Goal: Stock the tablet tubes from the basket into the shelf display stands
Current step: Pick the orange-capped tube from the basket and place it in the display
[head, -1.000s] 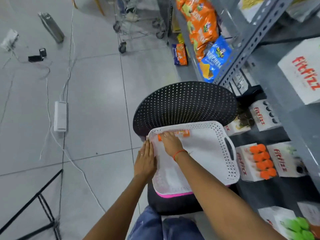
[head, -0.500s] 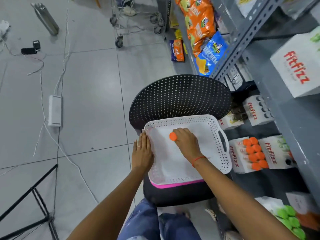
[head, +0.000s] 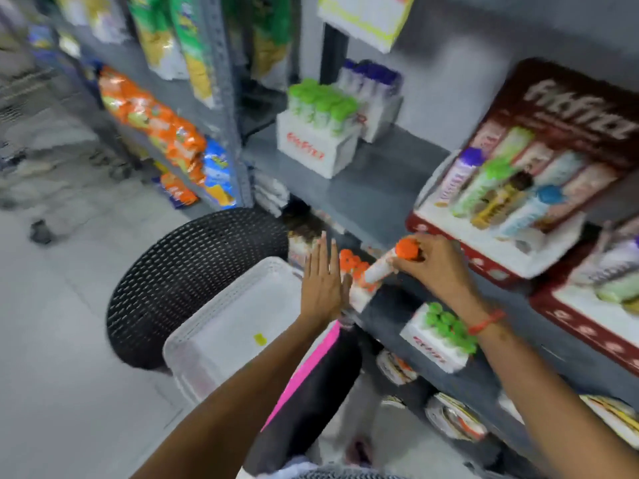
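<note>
My right hand [head: 437, 267] grips a white tablet tube with an orange cap [head: 389, 262], held tilted above a white display stand of orange-capped tubes [head: 356, 271] on the lower shelf. My left hand [head: 323, 281] is flat with fingers spread, beside that stand and over the right rim of the white perforated basket [head: 207, 326]. The basket sits on a black chair and shows only a small yellow scrap inside. The view is blurred.
A stand of green-capped tubes [head: 446, 328] sits lower right on the same shelf. The shelf above carries a green-capped stand [head: 318, 133], purple-capped tubes [head: 373, 84] and a red Fitfizz display tray [head: 518, 188]. The black perforated chair back [head: 193, 271] rises left of the basket. Snack bags [head: 155, 122] hang further left.
My right hand lifted the orange-capped tube out of the basket and carried it right to the shelf. My left hand left the basket's left rim and moved to its right side. The view swung up.
</note>
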